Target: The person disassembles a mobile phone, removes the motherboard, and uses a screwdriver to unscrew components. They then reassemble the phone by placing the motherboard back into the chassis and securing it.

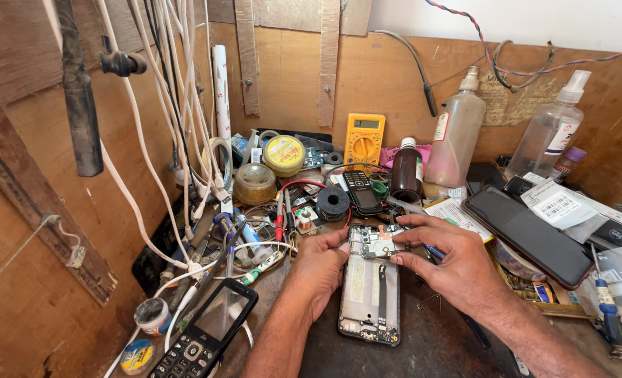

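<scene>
Centrally, head view: opened phone (370, 290) lies back-off on the tabletop (437, 343), lower middle of frame. Left hand (319, 269) steadies its upper left edge, fingers pressed against it. Right hand (451, 259) fingers pinch together on the camera-end board. Board work underway; fine, steady grip needed.

A cluttered workbench (437, 343) carries an opened phone (370, 294), keypad phone (206, 332), multimeter (364, 138), bottles (458, 133).

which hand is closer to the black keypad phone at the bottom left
Left. The left hand steadies the opened phone just right of the keypad phone; the right hand lies beyond the opened phone.
</scene>
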